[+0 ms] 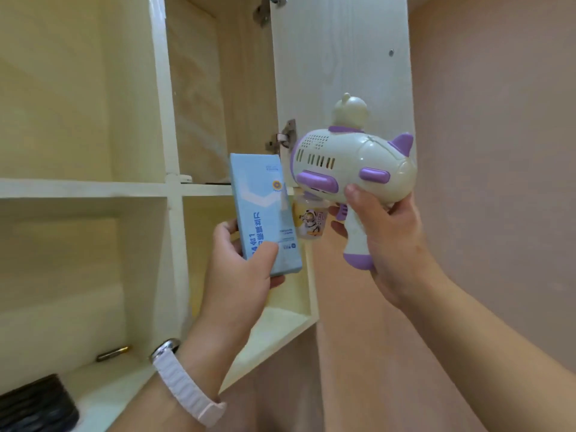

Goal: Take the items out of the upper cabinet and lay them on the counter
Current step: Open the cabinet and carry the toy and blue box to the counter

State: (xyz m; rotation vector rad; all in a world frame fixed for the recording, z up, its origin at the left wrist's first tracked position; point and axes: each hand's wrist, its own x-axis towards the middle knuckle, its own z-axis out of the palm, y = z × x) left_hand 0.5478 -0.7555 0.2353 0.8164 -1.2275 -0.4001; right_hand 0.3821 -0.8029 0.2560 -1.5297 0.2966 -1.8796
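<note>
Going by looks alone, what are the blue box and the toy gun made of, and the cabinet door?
The flat light-blue printed box in the left hand looks like matte cardboard: crisp folded edges, no glare. The cream-and-purple toy bubble gun in the right hand looks like glossy moulded plastic, with bright highlights and moulded vents. The open white cabinet door shows printed wood grain, probably laminated board.

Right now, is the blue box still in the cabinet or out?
Out. The left hand holds the blue box upright in front of the cabinet's open shelves.
</note>
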